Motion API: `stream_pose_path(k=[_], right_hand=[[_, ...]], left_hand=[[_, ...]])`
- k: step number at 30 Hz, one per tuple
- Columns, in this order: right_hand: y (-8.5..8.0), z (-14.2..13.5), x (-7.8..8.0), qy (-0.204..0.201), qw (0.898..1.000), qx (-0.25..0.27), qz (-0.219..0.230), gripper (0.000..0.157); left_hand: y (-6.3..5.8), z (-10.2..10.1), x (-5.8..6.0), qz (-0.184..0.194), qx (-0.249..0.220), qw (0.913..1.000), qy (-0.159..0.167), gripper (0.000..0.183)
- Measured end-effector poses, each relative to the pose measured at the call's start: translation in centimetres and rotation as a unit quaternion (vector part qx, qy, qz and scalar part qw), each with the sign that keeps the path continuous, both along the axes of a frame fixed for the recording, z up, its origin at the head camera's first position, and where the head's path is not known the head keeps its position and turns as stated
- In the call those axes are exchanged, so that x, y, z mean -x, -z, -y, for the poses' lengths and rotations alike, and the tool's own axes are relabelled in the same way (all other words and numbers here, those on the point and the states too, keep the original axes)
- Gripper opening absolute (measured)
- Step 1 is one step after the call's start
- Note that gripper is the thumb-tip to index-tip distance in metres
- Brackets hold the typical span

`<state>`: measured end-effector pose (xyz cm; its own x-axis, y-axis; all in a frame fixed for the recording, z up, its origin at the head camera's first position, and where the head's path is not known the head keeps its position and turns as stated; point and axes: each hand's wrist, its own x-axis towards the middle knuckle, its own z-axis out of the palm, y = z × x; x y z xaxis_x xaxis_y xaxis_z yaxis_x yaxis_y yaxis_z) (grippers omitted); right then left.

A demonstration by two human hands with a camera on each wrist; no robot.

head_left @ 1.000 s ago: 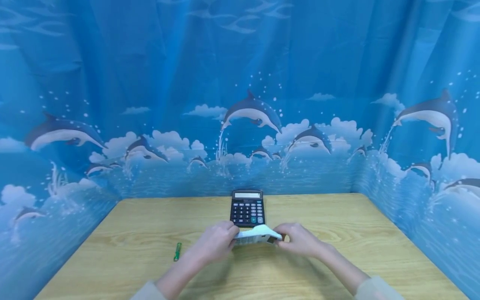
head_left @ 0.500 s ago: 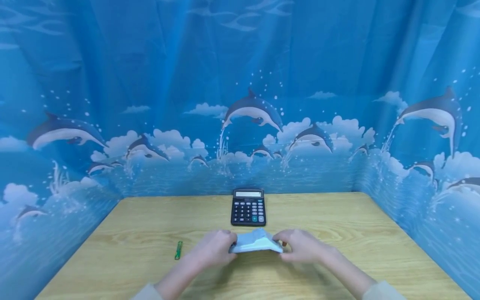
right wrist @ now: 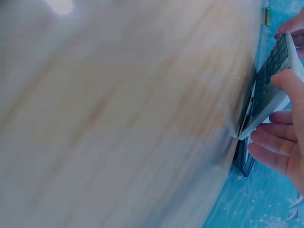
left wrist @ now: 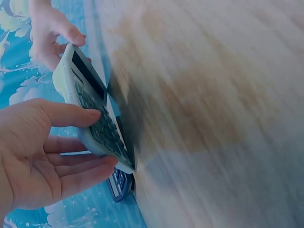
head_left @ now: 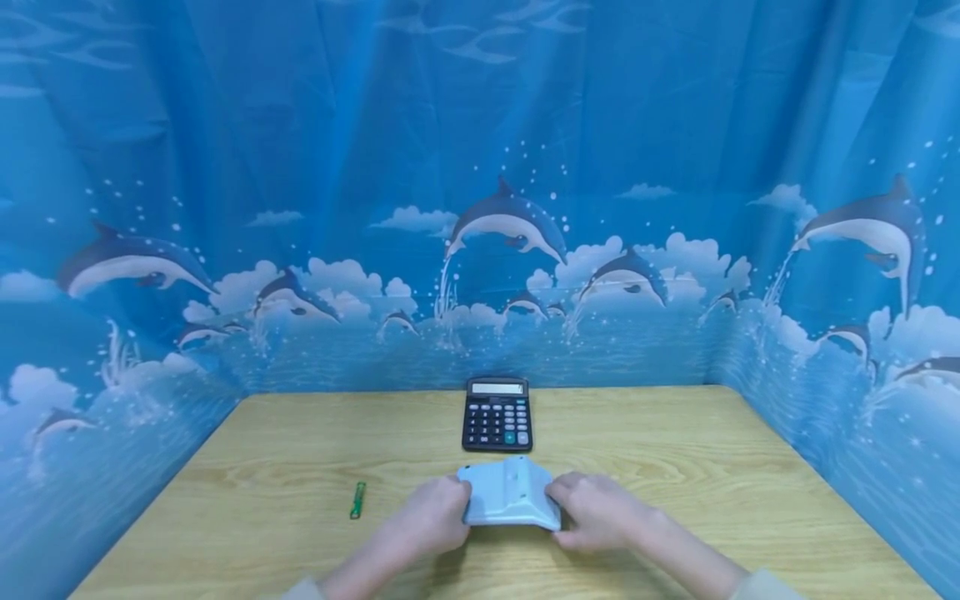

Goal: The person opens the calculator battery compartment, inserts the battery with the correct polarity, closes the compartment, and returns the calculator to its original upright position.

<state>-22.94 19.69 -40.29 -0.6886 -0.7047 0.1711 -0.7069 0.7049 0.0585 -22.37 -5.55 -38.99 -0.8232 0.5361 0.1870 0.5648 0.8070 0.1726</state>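
A pale blue calculator (head_left: 498,496) is held between both hands in the head view, its back facing up. My left hand (head_left: 435,517) grips one short end, and my right hand (head_left: 603,512) grips the other. Seen from the left wrist, the calculator's key side (left wrist: 97,116) faces down toward the table, with the left thumb over the keys and fingers beneath the edge. From the right wrist, the right thumb presses on the key face (right wrist: 270,76) while the other fingers lie along the back.
A black calculator (head_left: 497,417) lies keys up on the wooden table (head_left: 300,450), close behind the held one. Left of the hands is a small green stick-like item (head_left: 357,500). A blue curtain (head_left: 480,125) printed with dolphins stands around the back and sides.
Both hands have tilted the pale calculator so that its back now shows broadly, and it has come slightly nearer the person. The black calculator and green item stay where they were.
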Motion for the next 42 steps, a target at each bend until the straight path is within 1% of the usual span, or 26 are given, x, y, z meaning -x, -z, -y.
stream_pose_path(k=[2, 6, 9, 12, 15, 20, 23, 27, 32, 34, 37, 42], right_hand=[[0.1, 0.0, 0.0, -0.004, 1.0, -0.003, -0.01, 0.048], [0.3, 0.0, -0.1, -0.008, 1.0, -0.008, -0.018, 0.05], [0.5, 0.0, -0.2, -0.008, 1.0, -0.013, -0.005, 0.053], [0.7, 0.1, -0.1, -0.015, 1.0, -0.012, 0.018, 0.052], [0.7, 0.2, 0.0, -0.021, 0.999, -0.006, 0.037, 0.049], [0.5, 0.2, 0.1, -0.019, 0.999, -0.002, 0.046, 0.045], [0.4, 0.2, 0.1, -0.022, 0.998, -0.001, 0.05, 0.044], [0.2, 0.2, 0.1, -0.027, 0.998, -0.001, 0.051, 0.044], [0.2, 0.1, 0.1, -0.038, 0.998, -0.001, 0.041, 0.04], [0.1, 0.1, 0.1, -0.038, 0.998, -0.002, 0.043, 0.038], [-0.1, 0.1, 0.2, -0.032, 0.998, -0.003, 0.053, 0.034], [-0.4, -0.1, 0.4, -0.032, 0.997, 0.009, 0.067, 0.028]], left_hand=[[0.2, -0.1, -0.1, -0.008, -0.005, 1.0, -0.002, 0.019], [0.4, -0.3, -0.3, -0.002, -0.005, 0.9999, -0.012, 0.023], [0.6, -0.4, -0.4, 0.015, -0.001, 0.9997, -0.017, 0.024], [0.7, -0.5, -0.5, 0.032, 0.004, 0.9993, -0.016, 0.022], [0.8, -0.4, -0.5, 0.036, 0.01, 0.9992, -0.016, 0.019], [0.7, -0.5, -0.4, 0.036, 0.021, 0.999, -0.016, 0.018], [0.5, -0.5, -0.3, 0.045, 0.03, 0.9984, -0.018, 0.02], [0.2, -0.7, -0.2, 0.069, 0.041, 0.9964, -0.029, 0.023], [0.0, -1.0, -0.1, 0.075, 0.062, 0.9945, -0.039, 0.022], [0.0, -1.0, 0.0, 0.07, 0.072, 0.9943, -0.035, 0.021], [0.1, -0.9, 0.3, 0.074, 0.084, 0.9936, -0.017, 0.021], [0.2, -0.6, 0.7, 0.085, 0.086, 0.992, 0.034, 0.03]])
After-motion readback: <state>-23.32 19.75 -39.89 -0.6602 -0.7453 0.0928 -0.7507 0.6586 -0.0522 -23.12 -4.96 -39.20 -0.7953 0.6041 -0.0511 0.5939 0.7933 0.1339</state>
